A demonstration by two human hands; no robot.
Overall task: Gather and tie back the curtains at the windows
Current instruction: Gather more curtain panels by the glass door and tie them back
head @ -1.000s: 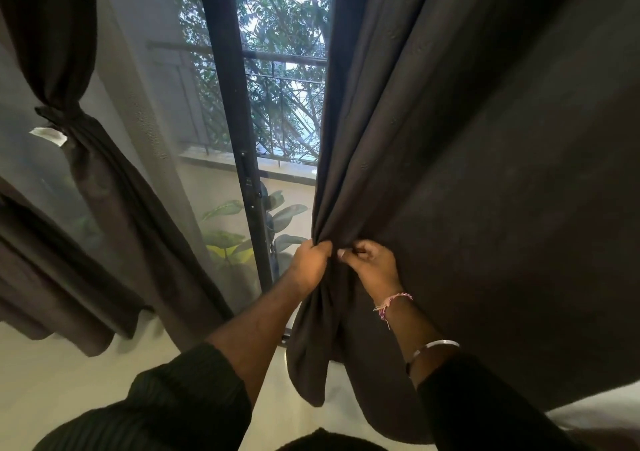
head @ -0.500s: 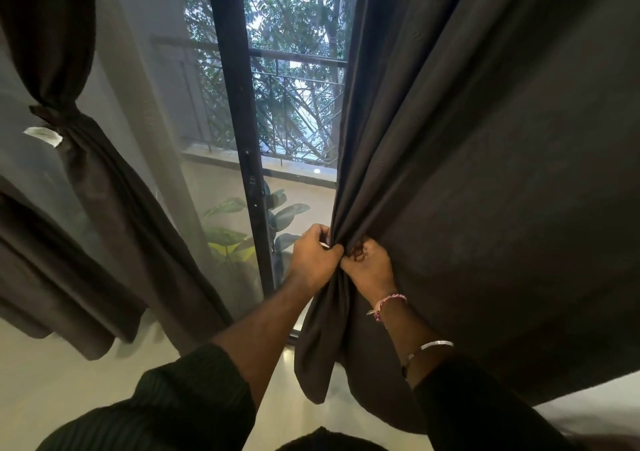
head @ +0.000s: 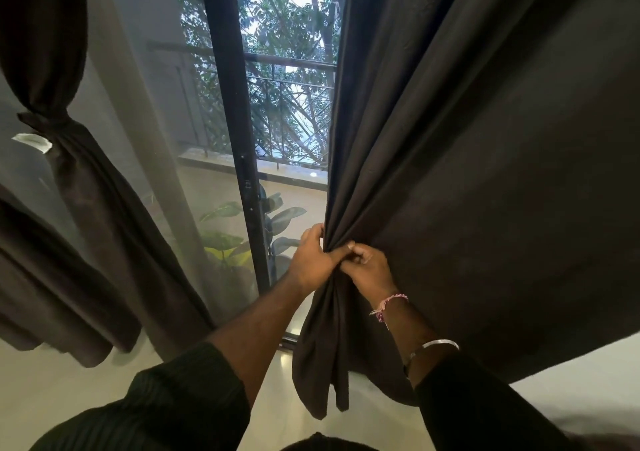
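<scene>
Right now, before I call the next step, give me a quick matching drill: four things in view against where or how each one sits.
Things:
1. left curtain
2. right curtain
3. pink thread band
4. potted plant

States:
A. outside, behind the glass
B. already cinched with a tie
C. around the right wrist
D. edge bunched in both hands, not yet tied

Pairs: 1-B, 2-D, 3-C, 4-A. The left hand and right hand meet on the same gathered fold.
</scene>
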